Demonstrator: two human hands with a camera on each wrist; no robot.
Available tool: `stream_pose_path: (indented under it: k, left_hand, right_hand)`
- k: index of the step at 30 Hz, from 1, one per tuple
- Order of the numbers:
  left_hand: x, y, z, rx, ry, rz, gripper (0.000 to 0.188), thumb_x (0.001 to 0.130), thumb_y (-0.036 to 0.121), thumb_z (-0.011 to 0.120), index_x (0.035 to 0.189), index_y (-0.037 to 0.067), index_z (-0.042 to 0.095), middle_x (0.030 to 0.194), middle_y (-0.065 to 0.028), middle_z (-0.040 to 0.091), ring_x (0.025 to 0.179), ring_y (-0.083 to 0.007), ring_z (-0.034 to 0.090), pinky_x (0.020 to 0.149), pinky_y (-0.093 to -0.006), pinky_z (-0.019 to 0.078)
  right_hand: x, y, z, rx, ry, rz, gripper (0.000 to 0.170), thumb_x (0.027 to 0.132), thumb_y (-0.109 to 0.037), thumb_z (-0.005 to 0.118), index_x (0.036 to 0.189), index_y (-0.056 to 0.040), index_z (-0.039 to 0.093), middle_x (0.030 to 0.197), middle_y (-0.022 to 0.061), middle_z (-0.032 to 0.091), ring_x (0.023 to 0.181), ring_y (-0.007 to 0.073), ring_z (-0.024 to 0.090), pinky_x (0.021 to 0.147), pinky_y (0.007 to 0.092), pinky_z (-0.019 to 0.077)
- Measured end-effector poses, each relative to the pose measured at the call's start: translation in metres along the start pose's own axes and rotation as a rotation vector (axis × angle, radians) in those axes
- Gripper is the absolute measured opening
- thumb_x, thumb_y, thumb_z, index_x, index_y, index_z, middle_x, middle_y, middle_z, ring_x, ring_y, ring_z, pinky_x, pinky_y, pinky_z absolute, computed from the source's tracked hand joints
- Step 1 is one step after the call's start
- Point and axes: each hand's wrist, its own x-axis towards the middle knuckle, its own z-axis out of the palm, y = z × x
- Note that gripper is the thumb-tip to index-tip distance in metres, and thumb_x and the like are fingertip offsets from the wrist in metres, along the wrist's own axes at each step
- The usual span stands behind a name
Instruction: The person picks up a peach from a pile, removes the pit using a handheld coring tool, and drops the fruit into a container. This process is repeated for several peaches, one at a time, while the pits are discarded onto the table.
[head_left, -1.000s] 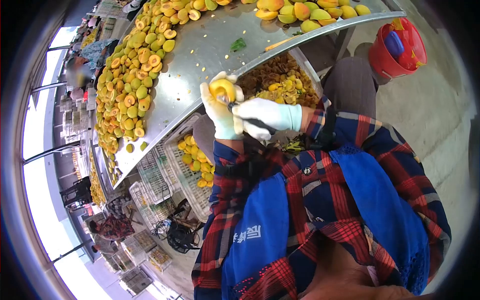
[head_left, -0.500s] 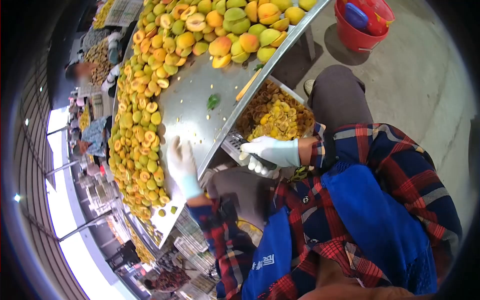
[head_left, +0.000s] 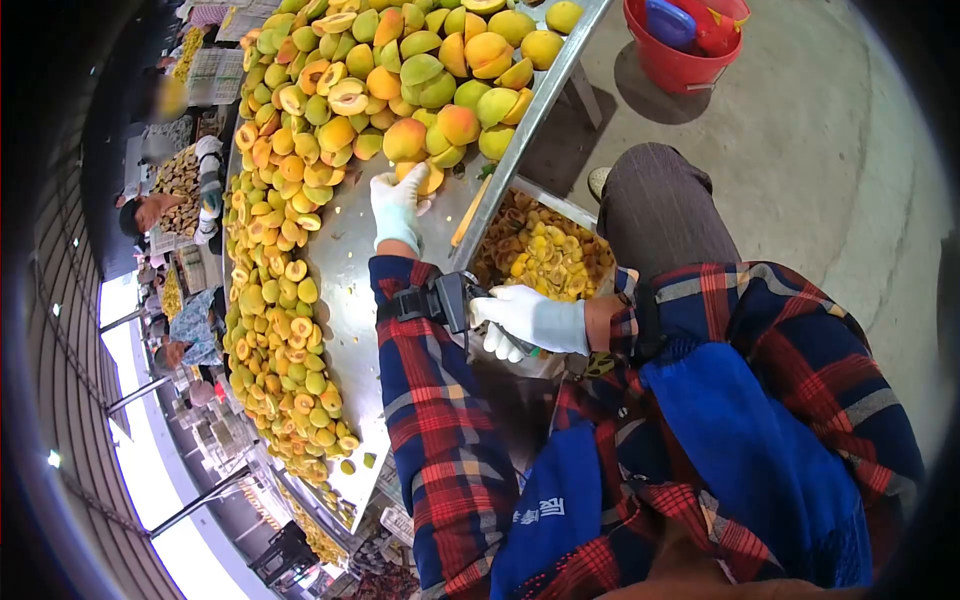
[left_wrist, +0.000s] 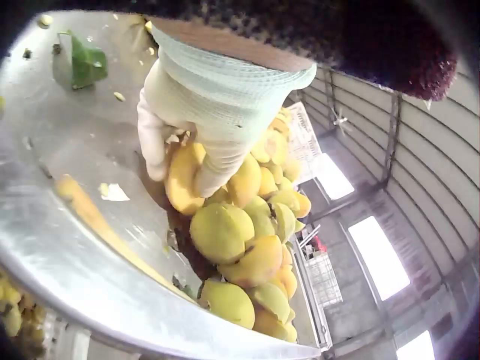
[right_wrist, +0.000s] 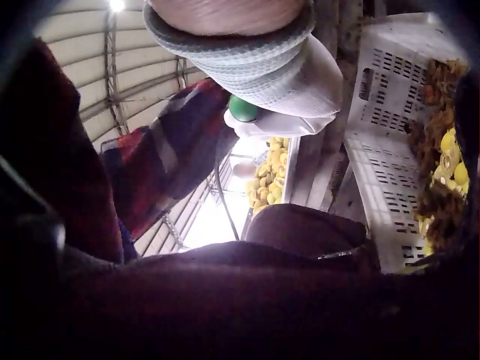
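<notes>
In a white glove, my left hand [head_left: 398,210] reaches over the metal table to the near edge of the fruit pile. Its thumb and fingers pinch a yellow-orange peach [left_wrist: 184,180], with green and yellow peaches [left_wrist: 222,231] right beside it. My right hand [head_left: 522,315], also gloved, stays low in front of the body. It grips a dark-handled tool [head_left: 527,346] whose green end [right_wrist: 242,109] shows in the right wrist view; its working tip is hidden.
Halved peaches [head_left: 285,290] heap along the table [head_left: 345,255]. A yellow-orange stick [head_left: 470,212] and a leaf [left_wrist: 86,61] lie near its edge. Below stands a white crate [right_wrist: 386,161] of scraps. A red bucket [head_left: 680,70] sits on the floor; other people are at the far left.
A second ago both hands were together at a cut peach with the tool. The left hand then came away without it, over the table, and now grips another peach; the right keeps the tool.
</notes>
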Motion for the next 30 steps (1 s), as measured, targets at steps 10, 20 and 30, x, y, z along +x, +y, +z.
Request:
stream_pose_path:
  k: [10,20,30]
  left_hand:
    - [-0.112,-0.052,-0.067,-0.971,-0.178,-0.081,0.035,0.087,0.025,0.065,0.115,0.006,0.058,0.107,-0.014,0.066,0.083,-0.0271,0.065,0.063,-0.0333,0.0524]
    - [-0.195,-0.057,-0.037,-0.935,0.12,0.207,0.057,0.098,0.051,0.041,0.121,0.001,0.055,0.107,-0.0191,0.062,0.093,-0.0301,0.062,0.089,-0.0429,0.0509]
    - [-0.195,-0.056,-0.018,-0.524,0.509,0.416,0.047,0.103,0.038,0.038,0.11,-0.004,0.058,0.101,-0.0162,0.063,0.089,-0.0226,0.062,0.077,-0.0327,0.0529]
  right_hand:
    - [-0.004,-0.025,0.011,-0.703,0.086,-0.429,0.023,0.097,-0.029,0.047,0.099,-0.0084,0.057,0.066,0.0121,0.058,0.052,0.0279,0.058,0.048,0.0391,0.0473]
    - [-0.007,-0.025,0.019,-1.047,-0.029,-0.507,0.043,0.093,-0.041,0.048,0.095,0.0012,0.056,0.078,0.0254,0.064,0.075,0.0404,0.065,0.067,0.047,0.0492]
    - [-0.017,-0.034,0.026,-0.718,-0.173,-0.158,0.037,0.093,-0.036,0.049,0.087,0.0005,0.056,0.064,0.0118,0.06,0.053,0.0197,0.06,0.049,0.0312,0.0479]
